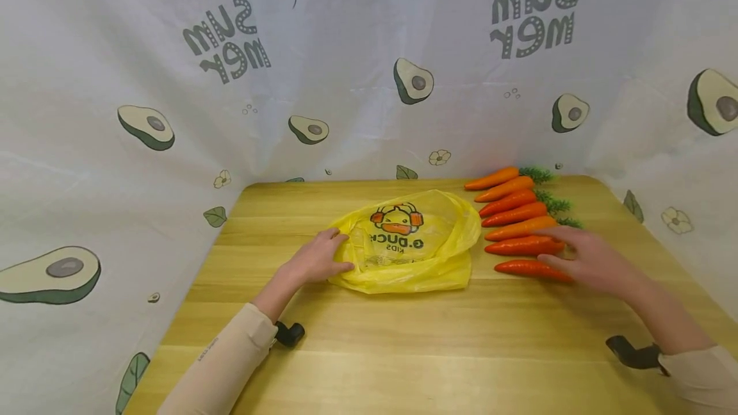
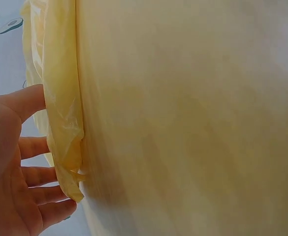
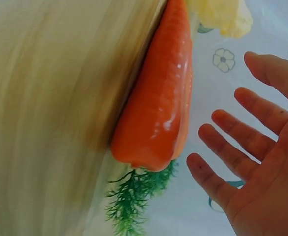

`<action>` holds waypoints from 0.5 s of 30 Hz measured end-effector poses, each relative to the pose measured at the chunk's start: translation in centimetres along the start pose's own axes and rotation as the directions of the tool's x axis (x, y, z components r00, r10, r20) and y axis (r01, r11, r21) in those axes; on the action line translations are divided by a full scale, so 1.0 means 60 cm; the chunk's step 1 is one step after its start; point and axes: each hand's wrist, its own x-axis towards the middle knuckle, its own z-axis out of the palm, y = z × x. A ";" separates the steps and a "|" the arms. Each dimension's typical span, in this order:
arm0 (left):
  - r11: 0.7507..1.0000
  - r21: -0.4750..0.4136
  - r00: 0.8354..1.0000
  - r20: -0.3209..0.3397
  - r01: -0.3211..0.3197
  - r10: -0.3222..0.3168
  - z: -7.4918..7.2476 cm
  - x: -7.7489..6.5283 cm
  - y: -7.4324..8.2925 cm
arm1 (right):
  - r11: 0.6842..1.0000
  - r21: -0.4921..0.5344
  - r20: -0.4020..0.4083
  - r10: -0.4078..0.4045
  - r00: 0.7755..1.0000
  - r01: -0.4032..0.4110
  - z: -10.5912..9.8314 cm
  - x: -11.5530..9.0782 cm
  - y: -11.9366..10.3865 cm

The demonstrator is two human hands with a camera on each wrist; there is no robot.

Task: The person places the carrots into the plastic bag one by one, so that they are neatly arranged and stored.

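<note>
A yellow plastic bag [image 1: 429, 239] with a printed duck lies on the wooden table, its mouth spread wide. My left hand [image 1: 319, 257] rests at the bag's left end. In the left wrist view its fairly straight fingers [image 2: 41, 176] and thumb touch the yellow film. To the right of the bag, several toy carrots, orange and red, lie in a row with green leafy tops. Over the near end of that row is my right hand [image 1: 602, 262], fingers spread, holding nothing. The nearest red carrot [image 3: 153, 103] shows just beside those fingers in the right wrist view.
A white cloth [image 1: 357, 69] printed with avocados hangs behind the table and along its sides. The wooden table [image 1: 403, 351] stretches toward me in front of the bag. Black camera mounts [image 1: 289, 335] are strapped at both wrists.
</note>
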 end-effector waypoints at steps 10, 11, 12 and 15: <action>1.000 0.014 0.999 0.030 0.015 -0.015 -0.006 -0.002 0.005 | 1.000 0.022 -0.005 -0.004 1.000 0.004 0.002 -0.002 0.011; 1.000 0.014 1.000 0.029 0.012 -0.012 -0.005 -0.002 0.006 | 1.000 0.026 -0.005 -0.001 1.000 0.001 0.001 -0.004 0.012; 1.000 0.016 1.000 0.029 0.010 -0.010 -0.004 -0.002 0.006 | 1.000 0.029 -0.003 0.003 1.000 -0.003 0.001 -0.005 0.012; 1.000 0.026 0.999 0.034 0.003 -0.003 -0.002 -0.002 0.009 | 1.000 0.028 -0.007 0.000 1.000 0.000 -0.001 -0.010 0.014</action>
